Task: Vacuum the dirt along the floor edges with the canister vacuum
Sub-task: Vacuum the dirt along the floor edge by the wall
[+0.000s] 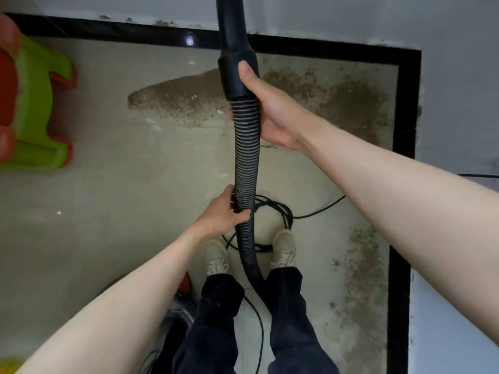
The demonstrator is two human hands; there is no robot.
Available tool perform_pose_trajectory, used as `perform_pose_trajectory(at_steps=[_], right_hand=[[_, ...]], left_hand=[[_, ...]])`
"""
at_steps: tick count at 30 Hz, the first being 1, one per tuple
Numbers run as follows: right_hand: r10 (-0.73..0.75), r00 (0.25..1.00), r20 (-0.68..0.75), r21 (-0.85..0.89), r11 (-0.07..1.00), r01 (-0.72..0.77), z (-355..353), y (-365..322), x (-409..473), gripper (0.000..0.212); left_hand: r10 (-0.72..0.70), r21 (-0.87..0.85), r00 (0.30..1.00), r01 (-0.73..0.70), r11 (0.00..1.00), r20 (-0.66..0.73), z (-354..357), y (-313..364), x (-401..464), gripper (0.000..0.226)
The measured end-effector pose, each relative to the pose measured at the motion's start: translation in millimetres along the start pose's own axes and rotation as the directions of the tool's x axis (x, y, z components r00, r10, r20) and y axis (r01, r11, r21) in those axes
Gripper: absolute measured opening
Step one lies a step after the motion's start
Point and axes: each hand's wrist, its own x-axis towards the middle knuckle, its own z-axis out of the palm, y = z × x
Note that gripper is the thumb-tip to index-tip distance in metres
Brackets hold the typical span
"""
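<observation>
While the person stood w/ both feet on a pale tiled floor (108, 184), each hand was clamped on the black vacuum hose (245, 163), which ran up the middle of the view. The right hand (270, 114) was curled round the spot where the ribbed hose met its smooth black wand (233, 36), thumb lying up along the cuff. The left hand (224, 211) gripped the ribbed part lower down, well apart from the right. Below the left hand the hose curved down btwn the two light shoes (283, 247) and dark trousers.

Behind the hose, brown dirt (337, 98) spread in a wide patch to both sides of it, reaching toward a black border strip (405, 103) right of the hose. More dirt trailed along that strip, lower right of the hose. A thin black cord (272, 209) lay coiled on the floor behind the hose by the shoes. Far left of the hose sat a green and orange plastic stool (35, 103). Lower left of the hose, part of an orange and grey vacuum body (183, 300) showed, mostly hidden by the left arm.
</observation>
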Motion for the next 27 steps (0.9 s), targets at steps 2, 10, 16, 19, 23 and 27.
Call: perform_pose_trajectory(at_steps=[2, 10, 16, 19, 23, 27], right_hand=[[-0.025, 0.999, -0.044, 0.040, 0.999, 0.027, -4.5, 0.0, -1.9, 0.030], [-0.079, 0.991, -0.105, 0.168, 0.981, 0.096, -39.7, -7.1, -11.2, 0.027], [-0.058, 0.994, -0.093, 0.151, 0.986, 0.072, -63.0, -20.9, -34.2, 0.025], [-0.080, 0.993, -0.084, 0.155, 0.984, 0.092, -75.3, -27.9, -47.0, 0.028], [-0.080, 0.992, -0.097, 0.184, 0.978, 0.097, -80.3, -34.1, -57.6, 0.043], [-0.048, 0.995, -0.087, 0.252, 0.965, 0.068, -77.3, -37.6, -63.8, 0.047]], left_hand=[[-0.006, -0.012, 0.999, 0.006, 1.000, -0.033, -2.4, 0.5, 0.1, 0.038], [0.000, 0.140, 0.986, 0.024, 0.990, -0.168, -0.2, 19.7, 13.1, 0.039], [-0.063, 0.193, 0.922, 0.146, 0.970, -0.383, 19.6, 40.5, 17.2, 0.035], [-0.067, 0.217, 0.886, 0.185, 0.959, -0.458, 32.4, 53.2, 15.9, 0.034], [-0.069, 0.214, 0.834, 0.220, 0.952, -0.548, 34.2, 65.8, 8.6, 0.034], [-0.102, 0.200, 0.818, 0.257, 0.946, -0.566, 25.6, 72.2, -3.0, 0.039]])
